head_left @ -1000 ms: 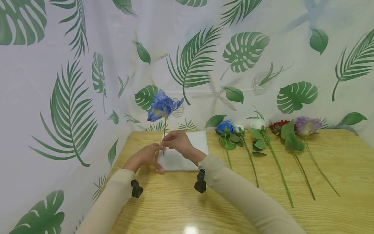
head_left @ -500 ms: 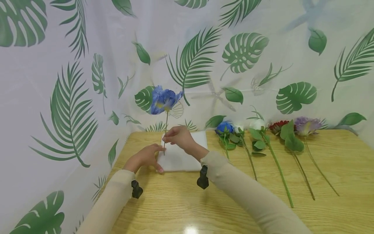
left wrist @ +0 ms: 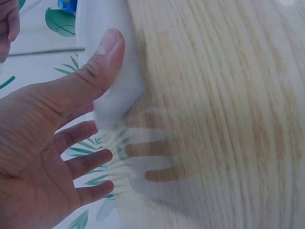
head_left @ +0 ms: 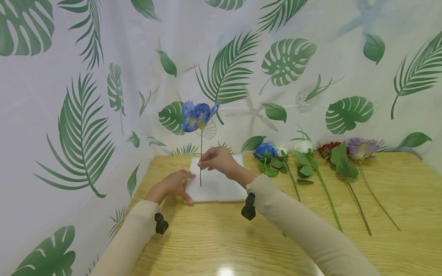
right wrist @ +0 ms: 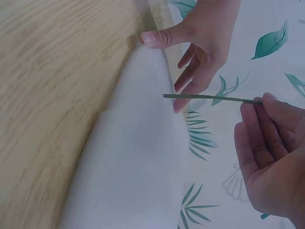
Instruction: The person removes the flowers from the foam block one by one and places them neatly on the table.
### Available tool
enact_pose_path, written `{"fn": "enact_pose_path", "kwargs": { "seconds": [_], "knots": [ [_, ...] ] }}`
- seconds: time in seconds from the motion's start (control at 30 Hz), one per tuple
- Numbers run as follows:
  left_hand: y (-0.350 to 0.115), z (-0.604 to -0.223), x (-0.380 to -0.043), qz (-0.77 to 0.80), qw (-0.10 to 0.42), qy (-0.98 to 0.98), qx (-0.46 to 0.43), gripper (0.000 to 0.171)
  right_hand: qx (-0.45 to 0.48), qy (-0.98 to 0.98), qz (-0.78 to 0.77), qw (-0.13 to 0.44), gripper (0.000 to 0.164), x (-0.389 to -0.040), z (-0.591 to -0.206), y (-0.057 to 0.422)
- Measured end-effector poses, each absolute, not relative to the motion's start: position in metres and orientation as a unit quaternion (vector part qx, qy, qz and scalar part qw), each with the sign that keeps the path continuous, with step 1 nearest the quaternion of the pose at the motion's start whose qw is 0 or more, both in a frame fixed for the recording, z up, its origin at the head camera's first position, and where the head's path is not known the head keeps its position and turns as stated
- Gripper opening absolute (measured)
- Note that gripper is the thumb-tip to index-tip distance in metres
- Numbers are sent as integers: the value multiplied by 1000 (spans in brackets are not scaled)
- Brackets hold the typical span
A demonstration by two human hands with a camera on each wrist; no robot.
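Thumb and fingertips of my right hand (head_left: 221, 161) pinch the thin green stem (right wrist: 209, 98) of a blue artificial flower (head_left: 198, 115). The flower stands nearly upright, bloom on top. Its bare lower end is over a white foam block (head_left: 221, 188) lying on the table; I cannot tell whether it touches the foam. My left hand (head_left: 172, 186) rests at the block's left end. In the left wrist view, the left thumb (left wrist: 107, 55) lies against the foam and the other fingers are spread, fairly straight.
On the wooden table (head_left: 207, 237), right of the foam, several artificial flowers lie in a row: a blue rose (head_left: 264, 150), white ones (head_left: 304, 146), a red one (head_left: 328, 149) and a purple one (head_left: 362, 147). A leaf-patterned curtain (head_left: 138, 38) hangs behind and at the left.
My right hand has moved rightward and a little up, carrying the blue flower; the stem's lower end moved right from beside the left fingertips. The left hand has stayed put.
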State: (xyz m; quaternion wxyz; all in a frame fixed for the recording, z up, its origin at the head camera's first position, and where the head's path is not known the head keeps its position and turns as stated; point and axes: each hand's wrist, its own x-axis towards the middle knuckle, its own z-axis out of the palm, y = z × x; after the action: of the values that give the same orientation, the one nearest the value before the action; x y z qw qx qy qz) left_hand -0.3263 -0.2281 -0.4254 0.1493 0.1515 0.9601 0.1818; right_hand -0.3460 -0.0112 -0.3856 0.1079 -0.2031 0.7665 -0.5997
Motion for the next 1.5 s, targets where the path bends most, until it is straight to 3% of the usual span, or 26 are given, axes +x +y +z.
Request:
{"fn": "enact_pose_path", "kwargs": {
  "seconds": [0.77,1.5],
  "knots": [
    [-229,-427,-327,173,142,961,161,99,-210,788,-559,151,16,-353,-369,50],
    [-228,-427,-326,174,144,962,154,98,-227,809,-522,150,21,-350,-363,107]
  ]
}}
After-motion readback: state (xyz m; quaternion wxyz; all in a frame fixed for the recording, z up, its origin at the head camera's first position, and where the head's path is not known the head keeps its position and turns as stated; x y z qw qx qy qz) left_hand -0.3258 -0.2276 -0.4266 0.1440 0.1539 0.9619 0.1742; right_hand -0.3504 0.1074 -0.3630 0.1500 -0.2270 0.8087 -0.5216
